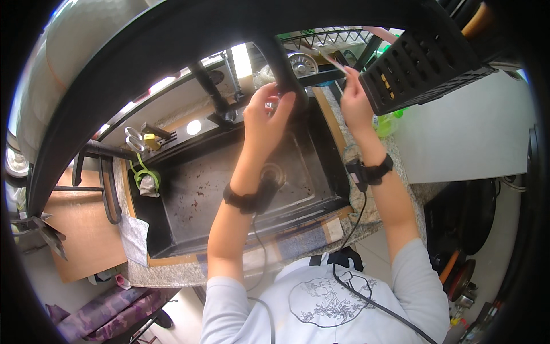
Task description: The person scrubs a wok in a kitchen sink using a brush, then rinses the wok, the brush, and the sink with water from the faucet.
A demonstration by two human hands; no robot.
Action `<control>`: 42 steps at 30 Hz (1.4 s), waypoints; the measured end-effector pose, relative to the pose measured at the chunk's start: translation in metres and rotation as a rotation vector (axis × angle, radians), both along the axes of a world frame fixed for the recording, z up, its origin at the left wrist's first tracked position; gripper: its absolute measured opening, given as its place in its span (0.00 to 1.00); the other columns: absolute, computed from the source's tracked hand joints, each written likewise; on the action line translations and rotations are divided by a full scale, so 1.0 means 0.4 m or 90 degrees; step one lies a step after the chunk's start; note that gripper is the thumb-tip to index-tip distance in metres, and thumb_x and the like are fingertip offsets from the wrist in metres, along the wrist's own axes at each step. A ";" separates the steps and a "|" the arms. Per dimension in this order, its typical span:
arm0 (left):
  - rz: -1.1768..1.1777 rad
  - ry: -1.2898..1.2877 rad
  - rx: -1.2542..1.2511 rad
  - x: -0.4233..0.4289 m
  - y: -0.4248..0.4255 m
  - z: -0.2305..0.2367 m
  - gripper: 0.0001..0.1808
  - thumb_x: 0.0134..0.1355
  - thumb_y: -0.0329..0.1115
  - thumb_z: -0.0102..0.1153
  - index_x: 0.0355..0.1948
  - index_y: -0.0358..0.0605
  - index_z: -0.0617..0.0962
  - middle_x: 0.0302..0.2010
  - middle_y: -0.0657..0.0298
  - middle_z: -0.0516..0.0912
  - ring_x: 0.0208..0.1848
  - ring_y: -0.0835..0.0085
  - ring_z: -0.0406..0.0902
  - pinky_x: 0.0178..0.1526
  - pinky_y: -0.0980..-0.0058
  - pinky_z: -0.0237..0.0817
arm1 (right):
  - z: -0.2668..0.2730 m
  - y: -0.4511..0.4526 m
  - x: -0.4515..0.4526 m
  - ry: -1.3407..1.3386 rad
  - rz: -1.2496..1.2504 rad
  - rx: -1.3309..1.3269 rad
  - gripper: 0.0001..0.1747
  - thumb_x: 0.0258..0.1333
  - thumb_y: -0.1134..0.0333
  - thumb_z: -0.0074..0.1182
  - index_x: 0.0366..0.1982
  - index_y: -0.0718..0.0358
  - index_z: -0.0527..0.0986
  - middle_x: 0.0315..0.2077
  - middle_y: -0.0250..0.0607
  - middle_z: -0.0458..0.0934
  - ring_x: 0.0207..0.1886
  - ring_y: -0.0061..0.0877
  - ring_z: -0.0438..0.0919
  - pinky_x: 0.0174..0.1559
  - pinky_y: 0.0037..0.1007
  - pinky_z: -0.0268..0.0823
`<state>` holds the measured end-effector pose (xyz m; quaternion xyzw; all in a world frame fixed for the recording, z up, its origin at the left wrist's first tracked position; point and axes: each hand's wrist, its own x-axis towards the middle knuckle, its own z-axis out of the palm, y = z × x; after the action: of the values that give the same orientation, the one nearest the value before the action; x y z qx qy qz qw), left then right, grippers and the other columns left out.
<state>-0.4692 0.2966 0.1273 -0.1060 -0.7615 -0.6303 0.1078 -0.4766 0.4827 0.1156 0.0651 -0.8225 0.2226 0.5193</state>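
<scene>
My left hand (267,118) is raised over the back of a black kitchen sink (240,176), its fingers and thumb curled around the end of a black faucet spout (296,96); whether they touch it is unclear. To the right, my right hand (355,96) pinches a thin, pale, stick-like utensil (337,64) beside a black slotted utensil holder (412,69). The utensil slants up and left, its far end blurred. Behind the spout a round metal sink strainer (303,64) shows. Brown bits lie on the sink floor.
A green strainer holder with a grey scrubber (148,187) hangs at the sink's left wall. Scissors (134,139) stand at the back ledge. A grey cloth (134,241) drapes over the left rim. A green bottle (389,124) stands right, below the utensil holder. A black rack frame arches overhead.
</scene>
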 end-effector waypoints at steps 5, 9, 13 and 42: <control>-0.019 -0.010 0.018 0.000 0.009 0.010 0.18 0.51 0.39 0.58 0.40 0.39 0.75 0.33 0.60 0.80 0.34 0.73 0.74 0.35 0.76 0.64 | 0.002 -0.042 -0.017 -0.015 0.035 -0.050 0.08 0.52 0.72 0.48 0.35 0.62 0.76 0.21 0.41 0.73 0.23 0.28 0.70 0.25 0.27 0.60; -0.018 -0.009 0.023 -0.002 0.007 0.001 0.17 0.51 0.39 0.58 0.39 0.39 0.75 0.33 0.60 0.80 0.33 0.73 0.74 0.34 0.77 0.64 | -0.012 0.007 -0.002 -0.032 -0.001 -0.019 0.08 0.51 0.72 0.49 0.34 0.62 0.76 0.23 0.42 0.73 0.25 0.30 0.71 0.26 0.28 0.62; -0.011 -0.012 0.025 0.004 0.007 0.003 0.18 0.51 0.39 0.58 0.40 0.39 0.75 0.34 0.60 0.80 0.34 0.73 0.74 0.35 0.76 0.64 | -0.028 0.098 -0.001 0.064 -0.127 0.130 0.07 0.52 0.70 0.48 0.33 0.62 0.76 0.22 0.42 0.73 0.24 0.31 0.72 0.27 0.28 0.62; -0.009 0.004 0.028 0.003 0.007 0.000 0.18 0.51 0.39 0.58 0.40 0.37 0.75 0.33 0.59 0.79 0.35 0.74 0.74 0.31 0.79 0.64 | 0.036 -0.071 -0.008 -0.046 0.033 -0.066 0.07 0.49 0.71 0.50 0.32 0.61 0.77 0.19 0.43 0.71 0.20 0.34 0.70 0.24 0.31 0.61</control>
<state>-0.4679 0.2993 0.1271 -0.1108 -0.7463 -0.6473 0.1084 -0.4798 0.4544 0.1302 0.0516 -0.8261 0.2805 0.4859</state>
